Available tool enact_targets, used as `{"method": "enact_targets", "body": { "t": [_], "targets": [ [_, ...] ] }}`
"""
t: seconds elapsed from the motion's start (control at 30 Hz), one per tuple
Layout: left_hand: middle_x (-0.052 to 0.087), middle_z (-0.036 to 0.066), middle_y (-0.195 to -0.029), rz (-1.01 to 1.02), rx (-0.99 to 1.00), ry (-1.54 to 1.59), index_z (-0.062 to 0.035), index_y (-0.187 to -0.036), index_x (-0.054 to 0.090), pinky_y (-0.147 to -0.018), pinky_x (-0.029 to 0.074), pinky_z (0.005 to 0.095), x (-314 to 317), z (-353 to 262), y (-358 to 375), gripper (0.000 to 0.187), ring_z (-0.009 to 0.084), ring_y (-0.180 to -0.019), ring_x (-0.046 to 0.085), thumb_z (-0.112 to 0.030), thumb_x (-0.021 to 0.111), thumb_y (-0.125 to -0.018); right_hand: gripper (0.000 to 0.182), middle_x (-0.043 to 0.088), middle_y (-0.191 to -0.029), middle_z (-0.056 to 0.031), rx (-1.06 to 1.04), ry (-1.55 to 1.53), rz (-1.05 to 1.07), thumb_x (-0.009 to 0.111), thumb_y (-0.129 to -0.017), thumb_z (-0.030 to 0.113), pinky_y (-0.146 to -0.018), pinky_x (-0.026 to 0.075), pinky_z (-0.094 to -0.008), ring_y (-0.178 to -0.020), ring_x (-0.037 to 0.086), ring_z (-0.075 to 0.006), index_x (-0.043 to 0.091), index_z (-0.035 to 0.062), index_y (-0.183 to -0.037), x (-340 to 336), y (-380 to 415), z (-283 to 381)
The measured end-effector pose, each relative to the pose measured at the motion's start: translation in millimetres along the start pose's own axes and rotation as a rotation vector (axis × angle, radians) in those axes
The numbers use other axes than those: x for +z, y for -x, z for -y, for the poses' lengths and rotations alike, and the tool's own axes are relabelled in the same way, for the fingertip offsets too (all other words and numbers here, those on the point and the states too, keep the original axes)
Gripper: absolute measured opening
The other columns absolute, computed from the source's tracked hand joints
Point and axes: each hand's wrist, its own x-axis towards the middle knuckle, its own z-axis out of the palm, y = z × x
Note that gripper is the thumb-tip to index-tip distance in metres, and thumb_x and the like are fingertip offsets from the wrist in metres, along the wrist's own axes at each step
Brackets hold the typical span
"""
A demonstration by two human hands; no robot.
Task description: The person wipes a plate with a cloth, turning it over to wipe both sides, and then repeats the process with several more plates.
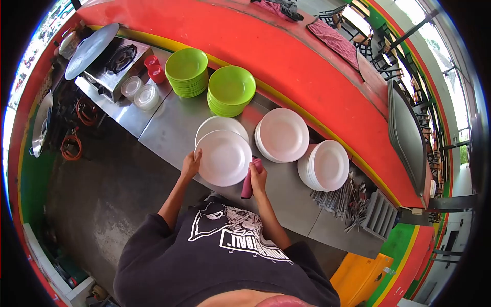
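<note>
A white plate (225, 157) is held in front of me over the metal counter. My left hand (191, 165) grips its left rim, with the thumb on the upper face and the fingers hidden below. My right hand (259, 179) is closed around a folded maroon cloth (247, 185) at the plate's right edge. Partly covered by the held plate, another white plate (221, 122) lies just behind it. To the right stand two stacks of white plates, one nearer (282, 136) and one farther (330, 165).
Two stacks of green bowls (186, 66) (231, 87) stand along the red wall (255, 48). Leftward are red cups (156, 74), clear plastic containers (147, 97) and a gas stove (120, 59). Much cutlery (340, 200) lies beside a grey divided tray (381, 214) at the right.
</note>
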Motion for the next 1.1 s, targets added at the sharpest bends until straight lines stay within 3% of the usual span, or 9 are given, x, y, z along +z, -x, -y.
{"method": "enact_targets", "body": {
  "t": [0.07, 0.27, 0.37, 0.5, 0.57, 0.77, 1.0, 1.03, 1.1],
  "targets": [
    [0.063, 0.029, -0.075, -0.04, -0.004, -0.117, 0.0061, -0.084, 0.063, -0.068, 0.049, 0.0497, -4, -11, -4, 0.069, 0.0459, -0.072, 0.064, -0.06, 0.047, -0.097, 0.026, 0.064, -0.088, -0.0025, 0.053, 0.051, -0.012, 0.07, -0.09, 0.022, -0.076, 0.048, -0.0296, -0.083, 0.058, -0.0107, 0.066, -0.0008, -0.1, 8, -3, -1],
    [0.068, 0.029, -0.085, -0.077, -0.147, -0.368, -0.0005, -0.086, 0.07, -0.077, 0.05, 0.0558, -12, -50, -7, 0.07, 0.0494, -0.089, 0.065, -0.065, 0.043, -0.095, 0.031, 0.067, -0.091, -0.0071, 0.015, 0.176, 0.035, 0.071, -0.087, 0.023, -0.076, 0.05, -0.0327, -0.083, 0.062, -0.0142, 0.067, -0.0031, -0.103, 16, -24, -7],
    [0.069, 0.029, -0.092, -0.023, -0.191, -0.448, -0.0014, -0.097, 0.069, -0.08, 0.05, 0.0557, -14, -54, -16, 0.072, 0.0507, -0.092, 0.064, -0.067, 0.041, -0.095, 0.037, 0.069, -0.093, -0.0122, 0.021, 0.214, -0.037, 0.073, -0.086, 0.027, -0.079, 0.051, -0.0353, -0.085, 0.065, -0.0205, 0.065, -0.0043, -0.104, 25, -34, -11],
    [0.067, 0.029, -0.107, -0.02, -0.15, -0.263, -0.0049, -0.126, 0.056, -0.086, 0.05, 0.054, -5, -27, -41, 0.063, 0.0498, -0.101, 0.063, -0.06, 0.044, -0.098, 0.047, 0.069, -0.098, -0.0186, -0.03, 0.33, -0.103, 0.073, -0.085, 0.032, -0.084, 0.051, -0.0397, -0.092, 0.067, -0.0296, 0.061, -0.0046, -0.111, 36, -40, -15],
    [0.066, 0.029, -0.113, -0.039, -0.073, -0.093, -0.0069, -0.137, 0.046, -0.088, 0.049, 0.0532, 4, -17, -54, 0.059, 0.0489, -0.105, 0.062, -0.053, 0.046, -0.1, 0.044, 0.069, -0.096, -0.0175, -0.001, 0.308, -0.088, 0.073, -0.085, 0.031, -0.082, 0.051, -0.0396, -0.09, 0.067, -0.0283, 0.062, -0.0038, -0.108, 40, -43, -21],
    [0.065, 0.029, -0.117, -0.103, 0.114, 0.027, -0.0123, -0.145, 0.039, -0.091, 0.049, 0.052, 17, -18, -63, 0.051, 0.0484, -0.109, 0.061, -0.041, 0.047, -0.103, 0.037, 0.067, -0.085, -0.0085, 0.003, 0.291, 0.02, 0.071, -0.087, 0.032, -0.072, 0.049, -0.0363, -0.077, 0.061, -0.0173, 0.064, -0.0024, -0.098, 37, -53, -27],
    [0.066, 0.029, -0.111, -0.112, 0.011, -0.032, -0.0187, -0.145, 0.038, -0.086, 0.049, 0.0558, 21, -19, -52, 0.049, 0.0508, -0.103, 0.062, -0.043, 0.044, -0.103, 0.033, 0.064, -0.076, -0.0037, 0.047, 0.333, 0.041, 0.071, -0.086, 0.032, -0.064, 0.047, -0.0361, -0.07, 0.058, -0.0137, 0.065, 0.0003, -0.084, 30, -54, -29],
    [0.067, 0.029, -0.11, -0.119, -0.015, -0.044, -0.0192, -0.145, 0.038, -0.085, 0.049, 0.0563, 22, -22, -46, 0.049, 0.051, -0.102, 0.062, -0.044, 0.043, -0.103, 0.035, 0.07, -0.083, -0.0114, 0.065, 0.348, 0.046, 0.07, -0.085, 0.031, -0.073, 0.05, -0.0389, -0.078, 0.065, -0.0208, 0.065, -0.0011, -0.097, 28, -53, -29],
    [0.067, 0.03, -0.105, -0.138, -0.042, -0.065, -0.0199, -0.143, 0.039, -0.083, 0.049, 0.0571, 23, -24, -41, 0.048, 0.0513, -0.099, 0.063, -0.046, 0.044, -0.103, 0.035, 0.071, -0.084, -0.0118, 0.067, 0.331, 0.052, 0.07, -0.085, 0.031, -0.073, 0.051, -0.0387, -0.078, 0.066, -0.0208, 0.066, -0.0014, -0.097, 25, -53, -33]
  ]
}}
